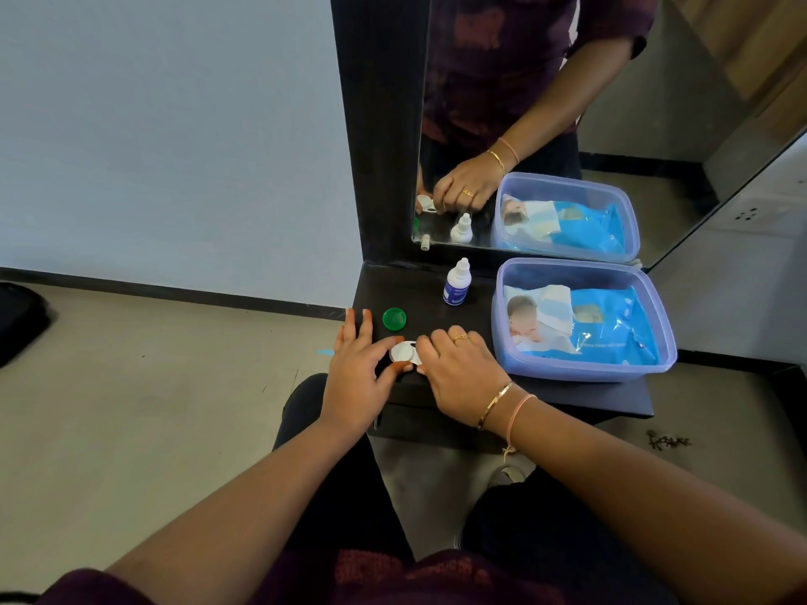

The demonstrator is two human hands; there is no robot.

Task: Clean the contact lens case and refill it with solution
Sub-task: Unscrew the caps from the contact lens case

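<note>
A white contact lens case (404,352) lies on the black shelf (581,397) near its front left corner. My left hand (358,369) pinches the case's left well between thumb and forefinger. My right hand (458,371) covers the case's right end with curled fingers; what lies under them is hidden. A green cap (394,319) sits upside down just behind the case. The small white solution bottle (456,283) with a blue label stands upright farther back, its nozzle bare.
A clear purple-tinted plastic box (585,373) holding a blue wipes packet (611,325) fills the shelf's right side. A mirror (611,124) in a black frame stands behind the shelf. The shelf's front edge lies just under my wrists.
</note>
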